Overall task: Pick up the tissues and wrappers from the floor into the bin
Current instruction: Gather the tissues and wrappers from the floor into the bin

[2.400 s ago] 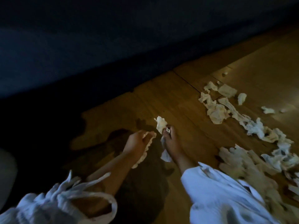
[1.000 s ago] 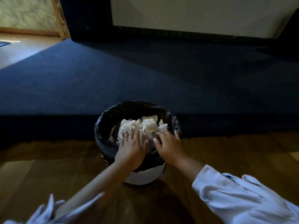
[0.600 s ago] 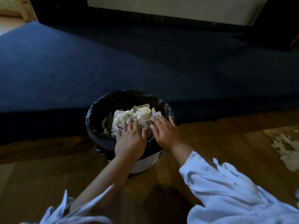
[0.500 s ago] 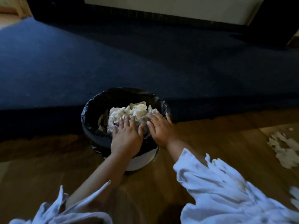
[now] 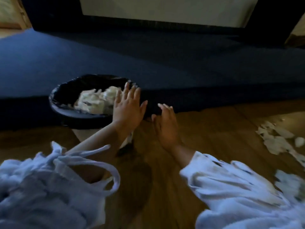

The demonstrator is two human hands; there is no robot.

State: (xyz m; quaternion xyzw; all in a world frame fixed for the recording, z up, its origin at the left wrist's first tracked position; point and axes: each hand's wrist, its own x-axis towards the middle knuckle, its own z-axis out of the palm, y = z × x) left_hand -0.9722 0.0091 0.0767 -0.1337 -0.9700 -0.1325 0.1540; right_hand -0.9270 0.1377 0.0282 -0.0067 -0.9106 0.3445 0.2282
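Head view: motion-blurred, dim room, looking down at both hands and the floor.
Bin (image 5: pixel 77 115): round, black liner, stands on the wood floor (image 5: pixel 165 187) at the edge of the blue carpet (image 5: pixel 181 63).
Tissues in bin (image 5: pixel 94 101): pale crumpled heap, piled close to the rim, towards the right side.
Left hand (image 5: pixel 127 107): palm down, fingers straight and spread, holds nothing; it covers the bin's right rim, fingertips by the heap. Contact with the rim or the tissues can't be made out.
Right hand (image 5: pixel 165 126): palm down, fingers loosely extended, holds nothing; over bare floor just right of the bin, apart from it.
Hands: side by side, close but not touching.
Floor tissues (image 5: pixel 277 141): scattered pale scraps on the wood, well right of the hands; another blurred patch (image 5: pixel 288 180) at the lower right edge. Wrappers can't be told from tissues.
Left sleeve (image 5: pixel 49 187): white, bunched up, forearm bare.
Right sleeve (image 5: pixel 239 187): white, crumpled, ends near the wrist.
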